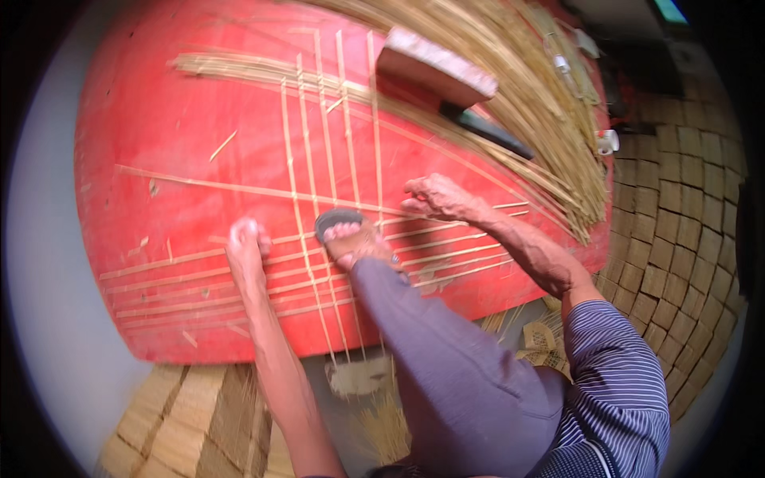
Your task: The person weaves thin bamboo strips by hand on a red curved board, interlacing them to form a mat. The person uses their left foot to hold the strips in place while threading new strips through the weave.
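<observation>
The strips point(295, 194) are in the middle of the frame, laid flat in a loose open grid: five of them run from the top downward, several others go across below, and one long strip slants over from the left. A foot point(362, 243) in a dark sandal point(325, 223) presses on this grid at the centre.

The left hand point(249, 237) is left of the foot, near the crosswise strips. Its fingers are bent, but it is blurred, and I cannot tell if they are closed on a strip. The right hand point(434, 197) is right of the foot, over a shadow; its fingers are curled, and I cannot tell whether they meet.

All this is on a red surface point(191, 119). At upper left lies a thin bundle point(239, 67); at upper centre, a block point(434, 68) with a black tool point(486, 130) just beside it. A big sheaf point(542, 103) fills the upper right.
</observation>
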Demonstrator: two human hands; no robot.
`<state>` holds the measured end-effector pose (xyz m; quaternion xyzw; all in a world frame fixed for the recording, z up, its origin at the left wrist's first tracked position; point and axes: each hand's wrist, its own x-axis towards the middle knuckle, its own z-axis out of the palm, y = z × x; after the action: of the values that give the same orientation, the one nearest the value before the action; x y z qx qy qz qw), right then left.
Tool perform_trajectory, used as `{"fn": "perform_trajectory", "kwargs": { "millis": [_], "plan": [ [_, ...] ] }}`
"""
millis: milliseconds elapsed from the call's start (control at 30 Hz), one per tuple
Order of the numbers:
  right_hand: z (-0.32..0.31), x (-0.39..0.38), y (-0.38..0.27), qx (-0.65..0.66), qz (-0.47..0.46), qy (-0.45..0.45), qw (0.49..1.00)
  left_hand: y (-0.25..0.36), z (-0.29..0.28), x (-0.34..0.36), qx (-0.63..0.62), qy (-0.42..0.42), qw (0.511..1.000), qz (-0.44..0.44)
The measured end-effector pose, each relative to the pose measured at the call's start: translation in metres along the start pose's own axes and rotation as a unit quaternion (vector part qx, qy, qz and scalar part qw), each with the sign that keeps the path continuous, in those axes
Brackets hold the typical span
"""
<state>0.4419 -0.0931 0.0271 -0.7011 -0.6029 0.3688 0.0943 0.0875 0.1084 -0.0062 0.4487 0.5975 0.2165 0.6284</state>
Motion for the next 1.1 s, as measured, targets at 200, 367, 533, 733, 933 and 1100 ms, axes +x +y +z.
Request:
{"fn": "perform_trajectory", "kwargs": {
  "millis": [200, 367, 533, 733, 933, 1100],
  "plan": [
    [-0.069, -0.019, 0.022, 0.027, -0.035, 0.249, 0.968, -0.049, 0.046, -0.059, 0.068, -0.043, 0.996, -0.030],
    [-0.152, -0.015, 0.055, 0.085, 0.104, 0.356, 0.925, -0.073, 0.069, -0.086, 0.096, -0.010, 0.993, -0.074],
    [-0.208, 0.002, 0.149, -0.093, 0.148, 0.432, 0.885, -0.102, 0.083, -0.083, 0.125, 0.023, 0.992, -0.019],
    [-0.241, 0.041, 0.231, -0.202, 0.174, 0.414, 0.871, -0.104, 0.080, -0.089, 0.075, 0.033, 0.994, -0.076],
    [-0.265, 0.077, 0.271, -0.257, 0.218, 0.385, 0.859, -0.101, 0.076, -0.086, 0.049, 0.019, 0.995, -0.087],
    [-0.279, 0.099, 0.297, -0.279, 0.216, 0.375, 0.857, -0.094, 0.082, -0.088, 0.038, 0.003, 0.992, -0.120]
  ]
}}
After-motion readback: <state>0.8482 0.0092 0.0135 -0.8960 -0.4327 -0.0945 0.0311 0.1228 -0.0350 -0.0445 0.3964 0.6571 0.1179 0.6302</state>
